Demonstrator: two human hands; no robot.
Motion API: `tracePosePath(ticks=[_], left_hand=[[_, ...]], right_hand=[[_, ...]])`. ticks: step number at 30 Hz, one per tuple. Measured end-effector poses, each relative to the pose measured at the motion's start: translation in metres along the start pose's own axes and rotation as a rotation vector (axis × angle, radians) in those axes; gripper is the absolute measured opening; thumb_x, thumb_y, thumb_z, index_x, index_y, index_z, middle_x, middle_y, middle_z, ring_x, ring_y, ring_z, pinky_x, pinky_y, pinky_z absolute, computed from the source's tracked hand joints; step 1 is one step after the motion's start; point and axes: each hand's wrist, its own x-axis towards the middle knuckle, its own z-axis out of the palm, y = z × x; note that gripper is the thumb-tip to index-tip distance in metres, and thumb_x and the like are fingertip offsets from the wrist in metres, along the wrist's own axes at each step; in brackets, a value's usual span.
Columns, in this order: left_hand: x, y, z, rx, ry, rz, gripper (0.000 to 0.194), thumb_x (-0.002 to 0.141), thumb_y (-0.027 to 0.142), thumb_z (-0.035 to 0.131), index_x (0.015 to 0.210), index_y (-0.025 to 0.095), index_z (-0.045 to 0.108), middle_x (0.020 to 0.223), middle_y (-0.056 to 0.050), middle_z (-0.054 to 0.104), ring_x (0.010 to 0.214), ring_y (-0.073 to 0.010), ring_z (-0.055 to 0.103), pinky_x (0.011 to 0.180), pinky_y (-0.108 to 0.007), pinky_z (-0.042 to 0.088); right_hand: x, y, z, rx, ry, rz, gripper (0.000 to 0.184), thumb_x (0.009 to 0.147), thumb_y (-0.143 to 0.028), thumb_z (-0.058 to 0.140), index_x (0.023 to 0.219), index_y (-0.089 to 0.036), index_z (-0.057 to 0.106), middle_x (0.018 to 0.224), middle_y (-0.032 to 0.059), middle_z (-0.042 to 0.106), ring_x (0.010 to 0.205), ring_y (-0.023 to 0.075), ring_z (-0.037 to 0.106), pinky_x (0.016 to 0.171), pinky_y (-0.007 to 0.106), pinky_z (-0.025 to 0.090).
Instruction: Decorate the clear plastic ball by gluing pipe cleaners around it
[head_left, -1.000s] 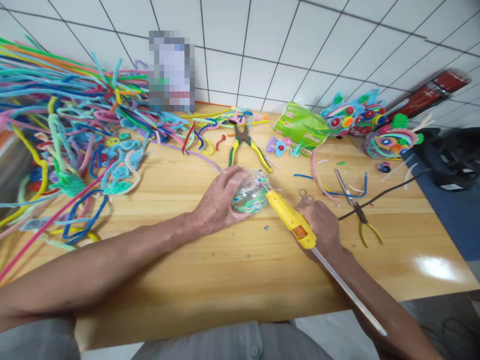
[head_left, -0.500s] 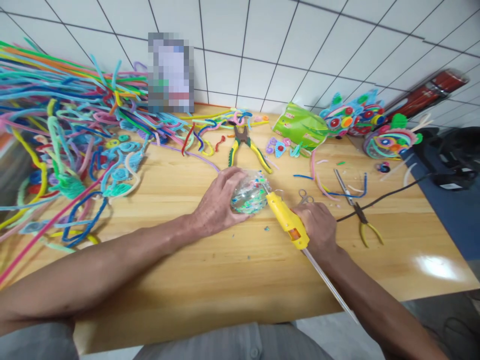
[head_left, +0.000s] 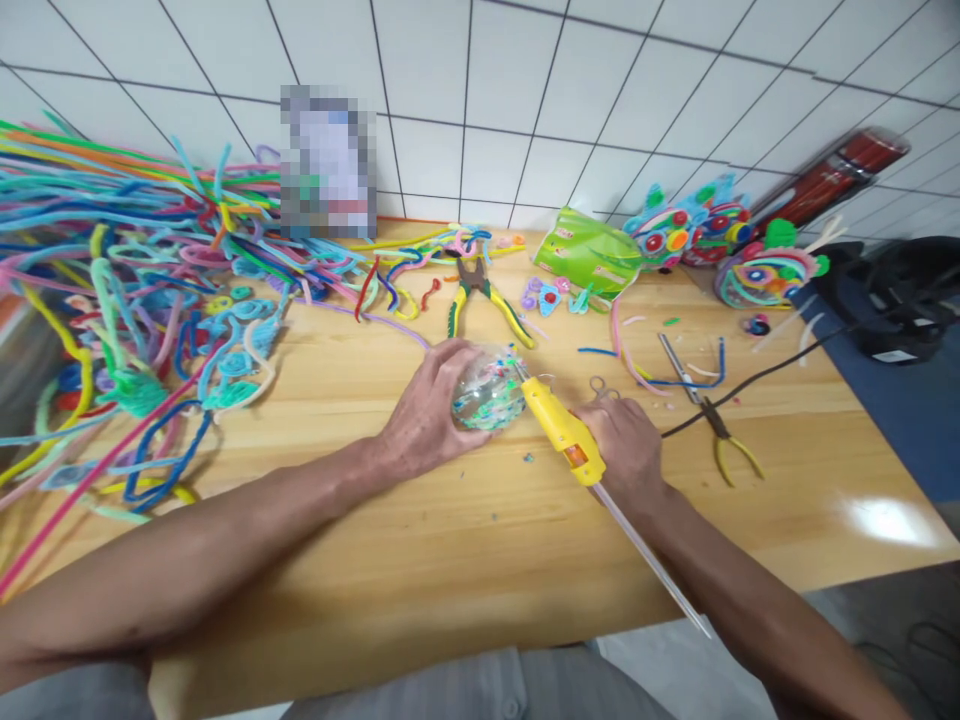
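Note:
My left hand (head_left: 431, 410) is wrapped round the left side of a clear, rounded ball-like piece (head_left: 487, 392) with bits of green, blue and red on it. A yellow hot glue gun (head_left: 561, 428) sits in the grip of my right hand (head_left: 624, 445). Its metal nozzle meets the upper right of the clear piece, though I cannot tell whether they touch. From the gun's back end a long glue stick (head_left: 652, 560) sticks out. Small scissors (head_left: 602, 388) lie just behind my right hand, partly hidden.
Green-and-yellow pliers (head_left: 480, 295) lie behind the clear piece. A heap of pipe cleaners (head_left: 150, 230) covers the left side. At the back right are a green packet (head_left: 589, 255) and several decorated figures (head_left: 769, 270). Yellow-handled pliers (head_left: 724, 440) and a black cord (head_left: 757, 395) lie right.
The whole view has shifted slightly, so most things sit a little further left. Both hands keep their hold, and the glue gun's nozzle stays at the clear piece's upper right.

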Motion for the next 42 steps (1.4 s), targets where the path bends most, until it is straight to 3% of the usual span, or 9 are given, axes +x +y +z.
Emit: tracePosePath(ticks=[19, 28, 31, 36, 42], left_hand=[[0.002, -0.001, -0.003, 0.014, 0.015, 0.035, 0.102, 0.076, 0.034, 0.094, 0.158, 0.023, 0.035, 0.144, -0.017, 0.056, 0.138, -0.0356, 0.057, 0.114, -0.058, 0.057], [0.001, -0.003, -0.003, -0.007, 0.048, -0.004, 0.103, 0.073, 0.033, 0.092, 0.157, 0.022, 0.033, 0.146, -0.017, 0.052, 0.141, -0.0371, 0.056, 0.117, -0.057, 0.054], [0.000, -0.007, -0.004, -0.070, 0.028, -0.064, 0.102, 0.073, 0.033, 0.094, 0.156, 0.025, 0.036, 0.149, -0.016, 0.054, 0.143, -0.0369, 0.057, 0.120, -0.056, 0.052], [-0.004, -0.015, -0.007, -0.124, -0.018, -0.239, 0.112, 0.062, 0.040, 0.105, 0.154, 0.031, 0.042, 0.154, -0.014, 0.056, 0.143, -0.0385, 0.059, 0.122, -0.058, 0.050], [0.000, -0.013, -0.010, -0.208, -0.031, -0.191, 0.102, 0.079, 0.037, 0.094, 0.162, 0.029, 0.034, 0.160, -0.014, 0.048, 0.153, -0.0338, 0.052, 0.129, -0.052, 0.046]], right_hand=[[0.006, -0.010, 0.004, 0.039, 0.035, -0.030, 0.015, 0.108, -0.021, 0.050, 0.105, -0.020, 0.064, 0.086, 0.0071, 0.071, 0.080, 0.0228, 0.063, 0.075, 0.039, 0.045], [0.000, 0.000, 0.007, 0.059, 0.062, 0.061, 0.010, 0.108, -0.022, 0.055, 0.103, -0.023, 0.063, 0.083, 0.0052, 0.069, 0.076, 0.0234, 0.061, 0.072, 0.039, 0.046], [-0.003, 0.005, 0.005, 0.121, 0.113, 0.103, 0.007, 0.103, -0.022, 0.062, 0.109, -0.024, 0.063, 0.089, 0.0061, 0.070, 0.080, 0.0248, 0.065, 0.074, 0.040, 0.052], [-0.004, 0.011, -0.001, 0.142, 0.126, 0.197, 0.025, 0.094, -0.019, 0.069, 0.116, -0.027, 0.061, 0.094, 0.0059, 0.071, 0.088, 0.0280, 0.071, 0.078, 0.042, 0.059], [-0.004, 0.012, -0.002, 0.161, 0.087, 0.149, 0.029, 0.094, -0.022, 0.070, 0.122, -0.025, 0.064, 0.101, 0.0086, 0.076, 0.096, 0.0303, 0.074, 0.083, 0.044, 0.061]])
